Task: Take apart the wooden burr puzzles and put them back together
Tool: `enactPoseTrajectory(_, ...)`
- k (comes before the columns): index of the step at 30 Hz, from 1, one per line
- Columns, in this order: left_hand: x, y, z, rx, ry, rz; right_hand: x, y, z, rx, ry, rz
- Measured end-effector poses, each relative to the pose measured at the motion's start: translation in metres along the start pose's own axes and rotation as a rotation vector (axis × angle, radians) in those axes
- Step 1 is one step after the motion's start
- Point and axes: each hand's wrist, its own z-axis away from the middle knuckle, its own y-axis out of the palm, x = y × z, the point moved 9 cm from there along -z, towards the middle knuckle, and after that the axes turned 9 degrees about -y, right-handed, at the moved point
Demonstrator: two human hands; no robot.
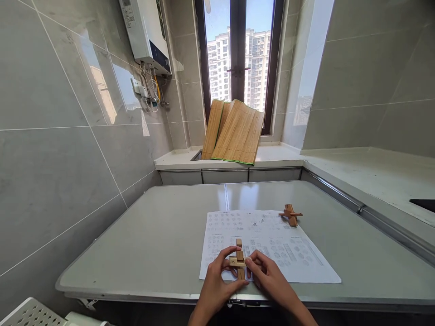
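Near the table's front edge, a light wooden interlocking puzzle (239, 257) made of notched blocks is between my hands, over the printed sheet. My left hand (219, 276) grips it from the left, with index finger and thumb at its far and near parts. On the other side, my right hand (267, 274) pinches the puzzle's right end with thumb and fingers. Some of the fingertips are hidden behind the blocks. Beneath lies a white instruction sheet (316, 267) covered with small diagrams. A darker wooden cross-shaped puzzle (290, 214) rests at the sheet's far right corner.
The pale folding table (136, 244) has a seam across its middle. A white counter (367, 167) borders the back and right. A folded bamboo mat (238, 131) leans by the window. A perforated white plastic piece (32, 312) stands at the lower left.
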Motion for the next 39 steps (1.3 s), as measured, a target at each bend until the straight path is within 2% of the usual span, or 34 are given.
enactPoseTrajectory(10,0.0024,-0.0005,-0.0023,0.008,0.013,-0.005,0.0015,-0.0048,-0.0023,-0.039,0.002,0.057)
enactPoseTrajectory(39,-0.0027,-0.0011,-0.0017,-0.011,0.018,-0.051,0.0059,-0.0073,-0.0024,-0.044,0.002,0.149)
